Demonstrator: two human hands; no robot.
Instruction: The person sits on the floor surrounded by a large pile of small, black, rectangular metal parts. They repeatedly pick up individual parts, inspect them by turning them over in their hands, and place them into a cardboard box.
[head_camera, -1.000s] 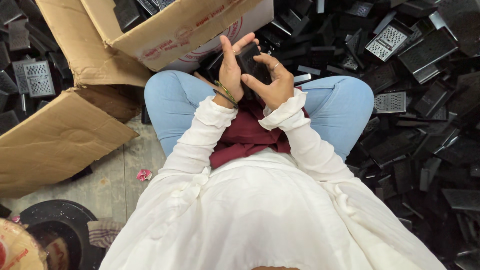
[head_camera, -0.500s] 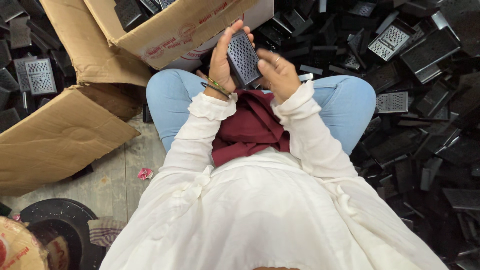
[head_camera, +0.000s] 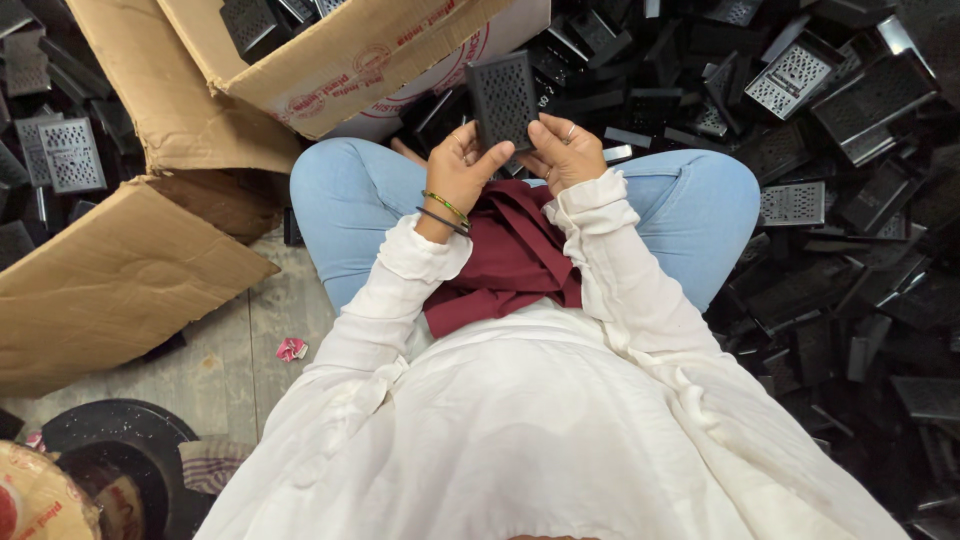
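Black plastic, flat and rectangular, the perforated panel (head_camera: 503, 98) shows a face covered in a regular grid of small holes inside a plain raised border. It stands nearly upright above the person's lap, in front of the blue-jeaned knees. The left hand (head_camera: 462, 170) grips its lower left edge, thumb pressed against the face and fingers behind; the right hand (head_camera: 565, 152) pinches the lower right corner with curled fingers. A green and a dark bangle (head_camera: 443, 212) ring the left wrist. Just behind the panel sits an open cardboard box (head_camera: 345, 65) holding similar pieces, and a heap of like black panels (head_camera: 850, 200) covers the floor to the right.
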